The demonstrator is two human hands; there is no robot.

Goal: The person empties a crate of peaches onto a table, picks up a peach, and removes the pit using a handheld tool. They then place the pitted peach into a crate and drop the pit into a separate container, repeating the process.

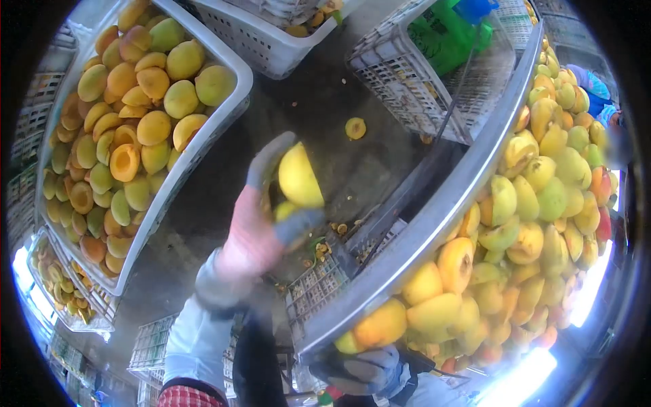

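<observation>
My left hand [254,220], in a pinkish glove with grey fingertips, is closed around yellow peach halves [298,178]. One half shows plainly between thumb and fingers; a second yellow piece sits lower, partly covered. The hand is held over the floor, between a crate and the metal table. At the table's near edge is my right hand [369,373], in a grey glove with its fingers curled. It is close to an orange-yellow peach [380,322] on the heap; whatever it grips, if anything, is hidden.
A white crate [234,64] full of peach halves stands at left. The metal table rim [434,234] curves along the right, holding heaped peaches [529,237]. Another crate [407,74] with a green bag [444,37] stands behind. A peach piece [355,128] lies on the floor. Someone's blue sleeve [597,88] shows far right.
</observation>
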